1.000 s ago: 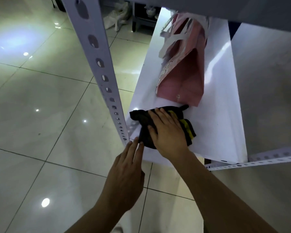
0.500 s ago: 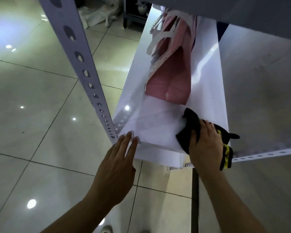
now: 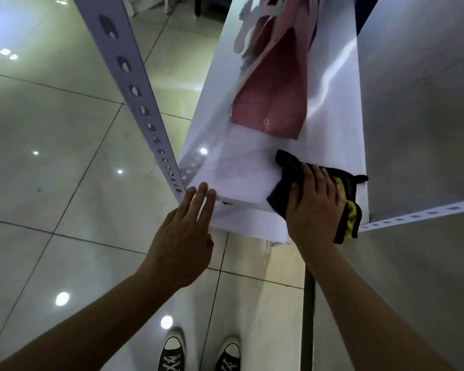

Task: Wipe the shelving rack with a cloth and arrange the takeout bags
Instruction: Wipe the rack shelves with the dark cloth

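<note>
A white shelf board [image 3: 241,167] of the rack runs away from me. A pink takeout bag [image 3: 272,103] with white handles lies flat on it, farther back. My right hand [image 3: 314,202] presses a black and yellow cloth [image 3: 289,172] flat onto the shelf's near right corner, fingers straight over it. My left hand [image 3: 182,236] rests with straight fingertips on the shelf's near left edge, beside the upright.
A perforated white upright post [image 3: 134,87] rises at the left corner. A perforated rail [image 3: 418,216] runs right from the shelf's near corner. A grey wall [image 3: 418,103] borders the shelf on the right. Glossy floor tiles [image 3: 51,145] and my shoes [image 3: 172,354] lie below.
My right hand slid the cloth from the shelf's near left side across to the near right corner. My left hand stayed at the near left edge.
</note>
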A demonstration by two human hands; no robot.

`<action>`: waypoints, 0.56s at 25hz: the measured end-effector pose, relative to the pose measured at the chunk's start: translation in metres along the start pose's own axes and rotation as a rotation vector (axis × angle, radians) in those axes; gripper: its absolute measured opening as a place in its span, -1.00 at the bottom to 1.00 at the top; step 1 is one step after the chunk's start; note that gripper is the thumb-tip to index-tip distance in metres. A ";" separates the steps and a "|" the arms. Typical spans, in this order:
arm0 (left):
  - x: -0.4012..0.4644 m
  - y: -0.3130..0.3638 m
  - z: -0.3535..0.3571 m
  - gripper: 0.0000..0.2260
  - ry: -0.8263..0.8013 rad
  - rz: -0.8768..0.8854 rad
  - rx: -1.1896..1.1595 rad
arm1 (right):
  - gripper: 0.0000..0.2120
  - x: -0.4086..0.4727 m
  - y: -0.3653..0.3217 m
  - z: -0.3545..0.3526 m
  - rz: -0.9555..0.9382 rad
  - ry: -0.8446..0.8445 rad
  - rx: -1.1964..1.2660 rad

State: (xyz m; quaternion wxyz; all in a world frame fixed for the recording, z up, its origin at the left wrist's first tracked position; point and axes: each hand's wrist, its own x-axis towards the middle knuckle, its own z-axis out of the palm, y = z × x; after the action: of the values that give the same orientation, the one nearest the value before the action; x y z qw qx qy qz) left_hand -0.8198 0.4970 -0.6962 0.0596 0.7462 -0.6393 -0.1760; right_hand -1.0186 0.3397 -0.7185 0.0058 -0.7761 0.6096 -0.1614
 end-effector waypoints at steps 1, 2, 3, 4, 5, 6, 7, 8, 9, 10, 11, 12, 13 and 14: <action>0.000 -0.001 0.000 -0.24 -0.002 -0.002 0.000 | -0.57 0.000 -0.003 0.001 0.011 0.028 0.001; -0.001 0.000 0.001 -0.23 -0.005 -0.005 0.000 | -0.57 -0.004 -0.006 0.003 0.001 0.046 0.007; -0.002 0.001 0.003 -0.23 -0.002 -0.008 -0.001 | -0.56 -0.008 -0.010 0.006 -0.039 0.051 0.013; -0.002 0.001 0.005 -0.23 0.007 -0.011 -0.003 | -0.56 -0.012 -0.015 0.008 -0.100 0.041 0.021; -0.003 0.002 0.008 -0.24 0.018 -0.012 0.000 | -0.55 -0.015 -0.020 0.010 -0.163 0.022 0.030; -0.002 0.003 0.009 -0.24 0.027 -0.012 0.002 | -0.53 -0.015 -0.028 0.011 -0.221 0.007 0.033; -0.003 0.004 0.011 -0.24 0.027 -0.014 0.004 | -0.51 -0.016 -0.035 0.013 -0.268 -0.007 0.033; -0.003 0.005 0.011 -0.24 0.027 -0.015 0.008 | -0.48 -0.018 -0.042 0.014 -0.302 -0.013 0.026; -0.004 0.004 0.011 -0.24 0.025 -0.013 0.016 | -0.45 -0.019 -0.046 0.016 -0.334 -0.010 0.017; -0.004 0.004 0.011 -0.24 0.024 -0.013 0.029 | -0.41 -0.021 -0.047 0.018 -0.365 -0.009 0.015; -0.004 0.003 0.011 -0.24 0.026 -0.014 0.035 | -0.40 -0.021 -0.044 0.019 -0.400 -0.008 0.016; -0.004 0.002 0.011 -0.24 0.025 -0.014 0.038 | -0.40 -0.021 -0.035 0.020 -0.443 -0.002 0.011; -0.003 0.002 0.011 -0.23 0.022 -0.017 0.037 | -0.42 -0.021 -0.022 0.019 -0.489 0.015 -0.005; -0.003 0.003 0.011 -0.23 0.016 -0.024 0.033 | -0.46 -0.020 -0.005 0.017 -0.533 0.048 -0.025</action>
State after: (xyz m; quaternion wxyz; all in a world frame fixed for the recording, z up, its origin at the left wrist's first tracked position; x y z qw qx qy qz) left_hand -0.8266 0.5011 -0.7048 0.0502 0.7559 -0.6328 -0.1601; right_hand -1.0137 0.3568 -0.7381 -0.0611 -0.9052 0.3856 -0.1678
